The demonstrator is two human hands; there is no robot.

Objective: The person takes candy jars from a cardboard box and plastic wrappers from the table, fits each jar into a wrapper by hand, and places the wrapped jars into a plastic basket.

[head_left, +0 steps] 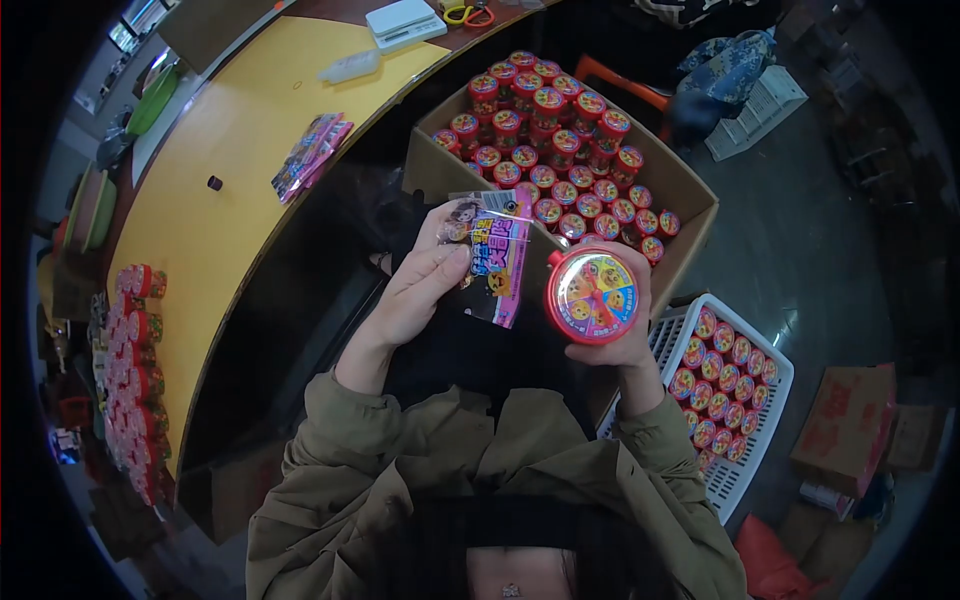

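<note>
A pink and black printed plastic packet [497, 262] is held by my left hand [428, 275], thumb in front and fingers behind it. My right hand [628, 335] grips a red-lidded jar [592, 295] from its right side, its round multicoloured lid facing the camera. The packet and the jar are close together but apart. Just beyond both hands is an open cardboard box [690, 240] holding several similar red-lidded jars.
A white plastic basket [775, 405] of similar jars stands at the right. The yellow table [235, 130] bears packets [312, 155], a bottle [350, 67], a white scale [405, 22], scissors [468, 15] and rows of jars [135, 375]. Cardboard boxes [843, 425] lie at the far right.
</note>
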